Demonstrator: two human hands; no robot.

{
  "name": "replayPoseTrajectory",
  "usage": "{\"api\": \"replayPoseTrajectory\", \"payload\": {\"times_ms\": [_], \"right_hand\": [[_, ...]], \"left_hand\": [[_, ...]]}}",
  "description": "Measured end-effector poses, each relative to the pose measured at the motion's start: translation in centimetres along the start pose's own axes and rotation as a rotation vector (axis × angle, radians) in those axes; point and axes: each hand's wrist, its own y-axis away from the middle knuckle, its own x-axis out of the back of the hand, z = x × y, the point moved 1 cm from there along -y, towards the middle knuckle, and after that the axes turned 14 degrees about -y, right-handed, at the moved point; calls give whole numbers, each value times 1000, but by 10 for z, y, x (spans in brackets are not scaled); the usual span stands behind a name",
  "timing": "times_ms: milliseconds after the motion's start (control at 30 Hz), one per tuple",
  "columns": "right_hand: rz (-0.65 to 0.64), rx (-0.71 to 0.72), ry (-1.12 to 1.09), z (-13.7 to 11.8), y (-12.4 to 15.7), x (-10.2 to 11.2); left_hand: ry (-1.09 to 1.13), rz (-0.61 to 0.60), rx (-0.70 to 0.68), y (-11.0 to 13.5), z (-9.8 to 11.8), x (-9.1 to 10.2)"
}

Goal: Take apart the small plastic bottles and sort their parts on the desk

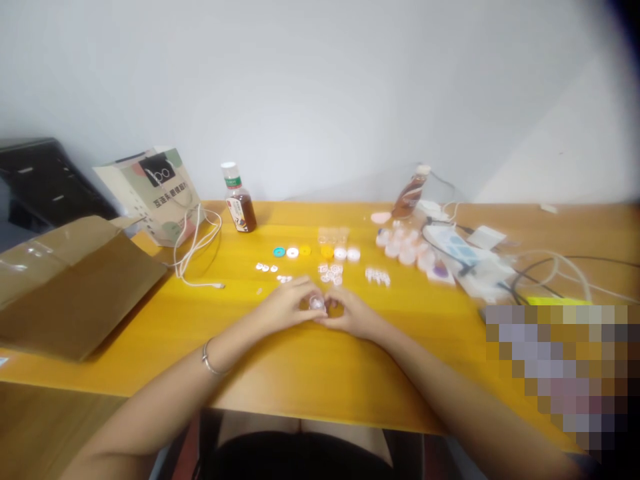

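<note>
My left hand [287,303] and my right hand [350,313] meet over the middle of the yellow table [300,360]. Their fingers curl together around a small clear plastic piece [317,302], pinched between both. A thin bracelet circles my left wrist. Just beyond the hands lie several small clear parts [330,272] and a row of little round caps [305,251] in teal, white and yellow.
An open cardboard box [75,287] sits at the left. A paper bag [153,193], a white cable [195,257] and a dark bottle [240,200] stand at the back. Pink and white cups [405,247], a second bottle [410,193], packets and cables crowd the right.
</note>
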Motion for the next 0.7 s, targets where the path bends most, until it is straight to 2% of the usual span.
{"api": "replayPoseTrajectory", "payload": {"times_ms": [67, 100, 233, 400, 533, 600, 700], "right_hand": [[2, -5, -21, -1, 0, 0], [-1, -7, -30, -2, 0, 1], [-23, -7, -25, -1, -1, 1], [-4, -16, -17, 0, -1, 1], [-13, -13, -14, -2, -1, 1], [4, -17, 4, -2, -1, 1], [-1, -20, -19, -1, 0, 0]], "left_hand": [[-22, 26, 57, 0, 2, 1], [-3, 16, 35, 0, 3, 2], [126, -109, -179, 1, 4, 8], [25, -44, -60, 0, -2, 9], [70, -102, -169, 0, 0, 6], [21, -65, -109, 0, 0, 3], [-70, 32, 51, 0, 1, -3]]}}
